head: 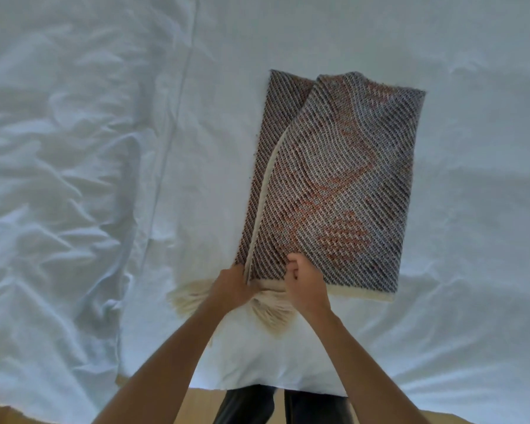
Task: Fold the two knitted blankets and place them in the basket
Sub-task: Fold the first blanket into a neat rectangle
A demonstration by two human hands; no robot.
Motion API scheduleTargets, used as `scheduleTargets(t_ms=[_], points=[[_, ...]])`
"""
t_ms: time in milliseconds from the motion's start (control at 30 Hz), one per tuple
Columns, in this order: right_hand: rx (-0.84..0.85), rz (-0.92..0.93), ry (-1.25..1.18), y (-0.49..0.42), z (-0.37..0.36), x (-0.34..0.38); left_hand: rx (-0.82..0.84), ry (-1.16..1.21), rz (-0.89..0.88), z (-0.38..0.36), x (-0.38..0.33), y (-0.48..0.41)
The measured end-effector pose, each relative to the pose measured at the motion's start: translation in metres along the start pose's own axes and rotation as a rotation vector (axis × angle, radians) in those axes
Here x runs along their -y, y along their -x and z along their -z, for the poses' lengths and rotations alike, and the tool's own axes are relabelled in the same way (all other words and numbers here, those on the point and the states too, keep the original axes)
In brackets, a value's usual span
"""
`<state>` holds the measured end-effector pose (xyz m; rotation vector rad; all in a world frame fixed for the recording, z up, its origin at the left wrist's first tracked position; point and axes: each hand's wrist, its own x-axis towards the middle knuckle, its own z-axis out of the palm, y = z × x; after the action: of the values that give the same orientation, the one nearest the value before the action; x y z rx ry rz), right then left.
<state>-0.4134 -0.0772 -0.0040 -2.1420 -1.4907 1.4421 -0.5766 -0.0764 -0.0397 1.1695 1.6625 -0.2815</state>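
One knitted blanket (334, 185), striped dark and cream with orange patches, lies folded into a long narrow strip on the white bed. Its upper layer is skewed to the right of the lower layer, which shows along the left side. Cream fringe (193, 296) hangs from the near end. My left hand (231, 286) pinches the near left corner at the cream border. My right hand (303, 283) grips the near edge just beside it, fingers curled into the fabric. No second blanket and no basket are in view.
A white bedsheet (456, 224) covers the whole bed; it is rumpled on the left (58, 179) and smoother on the right. The bed's near edge (257, 388) is right in front of my legs, with tan floor below.
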Motion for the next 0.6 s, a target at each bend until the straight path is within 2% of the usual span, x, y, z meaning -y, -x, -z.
scheduleTargets(t_ms=[267,400,467,600], points=[[0.027,0.082,0.093,0.007,0.004,-0.016,-0.087,-0.397,0.0,0.017,0.009,0.008],[0.044,0.169,0.187,-0.001,0.0,-0.011,-0.115,-0.222,0.014,0.012,-0.007,0.003],[0.044,0.241,0.265,-0.008,-0.002,-0.006,-0.134,-0.222,0.018,0.008,-0.013,0.0],[0.066,0.397,0.442,-0.024,-0.007,0.008,-0.271,-0.107,0.033,0.01,0.001,-0.002]])
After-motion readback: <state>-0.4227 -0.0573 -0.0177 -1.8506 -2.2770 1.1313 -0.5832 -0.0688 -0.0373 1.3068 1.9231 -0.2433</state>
